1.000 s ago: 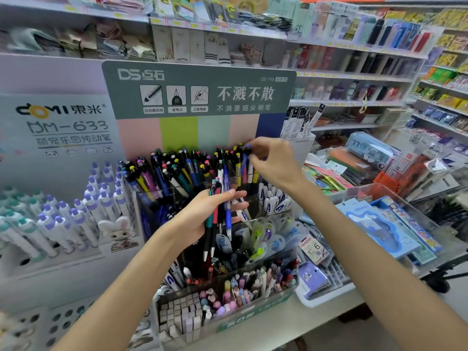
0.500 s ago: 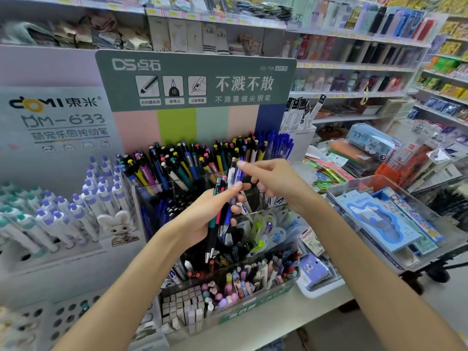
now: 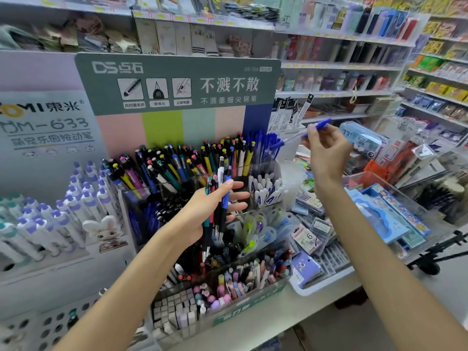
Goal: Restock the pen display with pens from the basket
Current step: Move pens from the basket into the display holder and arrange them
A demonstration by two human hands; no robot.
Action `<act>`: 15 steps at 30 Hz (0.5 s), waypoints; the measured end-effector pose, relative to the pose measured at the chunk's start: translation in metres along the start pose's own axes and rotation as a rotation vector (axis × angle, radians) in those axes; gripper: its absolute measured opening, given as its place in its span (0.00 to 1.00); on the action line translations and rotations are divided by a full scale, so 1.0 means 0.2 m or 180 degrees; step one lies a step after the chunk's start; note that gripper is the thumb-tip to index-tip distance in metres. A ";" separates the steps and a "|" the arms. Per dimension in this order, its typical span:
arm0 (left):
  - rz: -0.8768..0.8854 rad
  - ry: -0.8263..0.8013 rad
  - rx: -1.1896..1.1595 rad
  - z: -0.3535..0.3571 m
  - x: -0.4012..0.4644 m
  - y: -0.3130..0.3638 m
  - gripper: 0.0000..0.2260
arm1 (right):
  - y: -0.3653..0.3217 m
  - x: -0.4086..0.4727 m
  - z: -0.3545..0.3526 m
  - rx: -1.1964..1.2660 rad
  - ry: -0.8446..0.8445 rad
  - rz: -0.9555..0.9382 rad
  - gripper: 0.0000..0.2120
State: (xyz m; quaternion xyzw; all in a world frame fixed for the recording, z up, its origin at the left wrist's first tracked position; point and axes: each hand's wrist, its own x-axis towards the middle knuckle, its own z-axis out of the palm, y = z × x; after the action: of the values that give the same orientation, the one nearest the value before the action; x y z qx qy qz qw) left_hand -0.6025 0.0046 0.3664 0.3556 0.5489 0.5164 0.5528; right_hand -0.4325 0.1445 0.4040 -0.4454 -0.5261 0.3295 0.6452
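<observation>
shop shelving packed with stationery fills the background, and a pale counter (image 3: 286,323) runs along the front, its edge slanting down toward the lower left.

fingers (image 3: 234,196) of the left hand (image 3: 202,216) curl round a small bundle of pens (image 3: 215,211), thumb pressed across the barrels, tips pointing down and clickers up. that hand hovers in front of the pen display (image 3: 202,178), a clear tiered rack with a green header card (image 3: 177,82); its upper row is crowded with slanted click pens, and a clump of blue pens (image 3: 263,148) stands at its right end, against the rack's right edge.

fingers of the right hand (image 3: 326,150) pinch a single blue pen (image 3: 314,129), held nearly level with its capped end to the right and its clear barrel reaching left toward the blue clump, not touching it. the shot is blurred there, so the exact grip is hard to read. this hand is raised beside the rack's right edge, over the open gap between the rack and a clear plastic basket (image 3: 395,188) holding blue packaged goods.

outward: a lavender display of white-and-purple pens (image 3: 63,203) with a rabbit figure (image 3: 106,231) stands just left of the rack. below the left hand a lower clear bin (image 3: 228,295) holds erasers and pastel-capped items, near the counter edge. a white tray (image 3: 321,282) of small packets sits to its right, overhanging the counter's front edge slightly. both forearms cross the bottom of the view, well apart.
</observation>
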 end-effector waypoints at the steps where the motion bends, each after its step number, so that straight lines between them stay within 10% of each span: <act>1: -0.0021 0.0011 -0.0014 0.00 0.00 0.00 0.11 | 0.01 0.01 0.02 -0.0199 -0.0080 -0.0199 0.06; 15: -0.0140 -0.0067 0.0006 -0.01 0.00 0.01 0.12 | -0.06 0.13 0.21 -0.2813 -0.1833 -0.0814 0.13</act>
State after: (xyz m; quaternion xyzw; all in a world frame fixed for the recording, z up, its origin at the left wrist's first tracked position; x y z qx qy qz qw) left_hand -0.6051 0.0040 0.3671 0.3494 0.5511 0.4998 0.5695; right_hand -0.4678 0.1717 0.4274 -0.4984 -0.8200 0.1044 0.2612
